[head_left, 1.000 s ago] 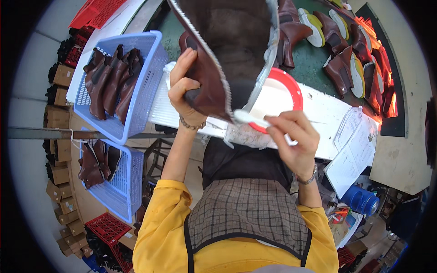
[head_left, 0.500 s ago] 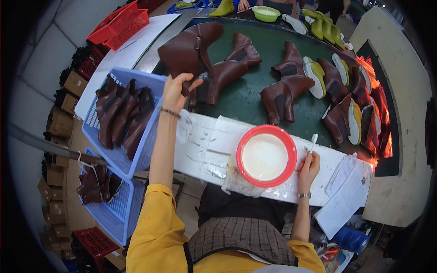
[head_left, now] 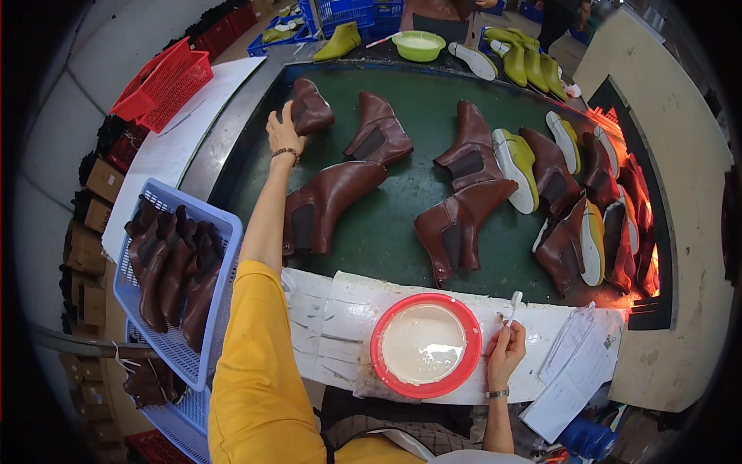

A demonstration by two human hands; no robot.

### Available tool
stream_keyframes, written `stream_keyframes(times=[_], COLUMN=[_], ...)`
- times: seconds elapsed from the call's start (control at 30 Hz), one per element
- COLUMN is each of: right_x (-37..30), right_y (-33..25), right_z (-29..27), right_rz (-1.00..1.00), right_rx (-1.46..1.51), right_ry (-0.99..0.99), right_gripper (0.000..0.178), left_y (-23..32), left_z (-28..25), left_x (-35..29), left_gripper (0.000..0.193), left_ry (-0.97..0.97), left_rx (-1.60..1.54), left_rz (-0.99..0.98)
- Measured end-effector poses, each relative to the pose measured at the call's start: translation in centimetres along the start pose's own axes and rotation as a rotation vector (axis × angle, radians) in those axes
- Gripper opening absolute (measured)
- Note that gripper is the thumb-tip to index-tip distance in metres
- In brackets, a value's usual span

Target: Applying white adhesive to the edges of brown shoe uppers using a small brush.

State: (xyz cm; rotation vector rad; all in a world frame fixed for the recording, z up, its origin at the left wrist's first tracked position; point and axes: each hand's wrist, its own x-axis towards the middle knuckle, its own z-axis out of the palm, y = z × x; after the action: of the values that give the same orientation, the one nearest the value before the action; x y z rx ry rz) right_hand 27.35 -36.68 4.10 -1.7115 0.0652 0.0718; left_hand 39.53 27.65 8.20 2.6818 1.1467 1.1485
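Note:
At the far left of the green belt (head_left: 417, 255), my left hand (head_left: 284, 138) grips the edge of a dark brown ankle boot (head_left: 313, 108). Its fingertips are partly hidden at the boot. Beneath my left forearm, nearer to me, lies another brown boot (head_left: 340, 193). My right hand (head_left: 506, 356) is closed round a slim white brush (head_left: 515, 303), its head pointing up and away from me. Left of that hand, a red bowl (head_left: 381, 370) of milky white liquid stands on the white board (head_left: 328, 332).
More brown boots (head_left: 468, 224) and yellow-green shoe lasts with white soles (head_left: 516, 166) lie toward a glowing orange heater opening (head_left: 648, 216) at right. A blue basket (head_left: 232, 232) holds boots on the left. Papers (head_left: 572, 371) lie at right; a green bowl (head_left: 418, 48) stands at the back.
My left hand has carried the boot away from me and lowered it at the belt's far left. My view has shifted. The brush is still in my right hand beside the red bowl.

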Motion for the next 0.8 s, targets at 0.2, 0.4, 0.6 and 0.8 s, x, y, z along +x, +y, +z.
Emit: stream_keyframes(times=[0.2,0.4,0.6,0.8], right_x=[0.2,-0.1,-0.3,0.0], right_y=[-0.1,0.3,0.6,0.4], right_z=[0.0,-0.1,-0.1,-0.3], right_rz=[0.020,-0.015,0.044,0.002], right_rx=[0.019,0.023,0.029,0.060], right_ry=[0.043,0.032,0.029,0.048], right_gripper=[0.012,0.011,0.013,0.012], left_y=[8.2,14.0,15.6,6.3], left_z=[-1.3,2.6,4.2,-6.6], left_x=[-3.0,-1.8,-1.7,-5.7], left_gripper=[0.051,0.121,0.094,0.103], left_ry=[-0.221,-1.028,-0.832,-0.400], left_rx=[-0.296,-0.200,0.182,-0.398], left_rz=[0.235,0.329,0.295,0.132])
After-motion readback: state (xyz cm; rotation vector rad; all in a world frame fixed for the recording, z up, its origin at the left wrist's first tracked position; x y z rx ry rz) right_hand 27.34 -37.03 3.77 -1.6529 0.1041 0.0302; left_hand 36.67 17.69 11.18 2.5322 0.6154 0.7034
